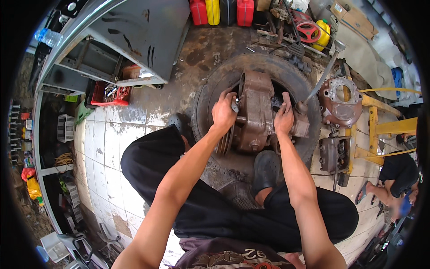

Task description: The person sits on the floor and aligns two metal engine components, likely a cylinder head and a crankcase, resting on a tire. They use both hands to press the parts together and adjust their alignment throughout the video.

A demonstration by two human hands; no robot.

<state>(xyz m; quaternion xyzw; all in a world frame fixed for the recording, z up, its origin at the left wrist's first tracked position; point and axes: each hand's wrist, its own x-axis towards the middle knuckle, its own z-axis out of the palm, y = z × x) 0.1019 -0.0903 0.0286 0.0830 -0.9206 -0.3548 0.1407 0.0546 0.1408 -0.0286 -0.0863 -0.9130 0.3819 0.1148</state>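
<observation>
On the worn tiled floor, a rusty brown cast-metal gearbox housing [256,112] rests in the hollow of a big black rubber tyre [210,107]. The left hand [223,110] pinches a small grey metal tool [234,106] against its left face; the right hand [284,117] lies flat, fingers together, on its right side. Judging by the separate rusty cover [340,102] and grey block [333,154] beyond the tyre's right edge, work looks midway.
</observation>
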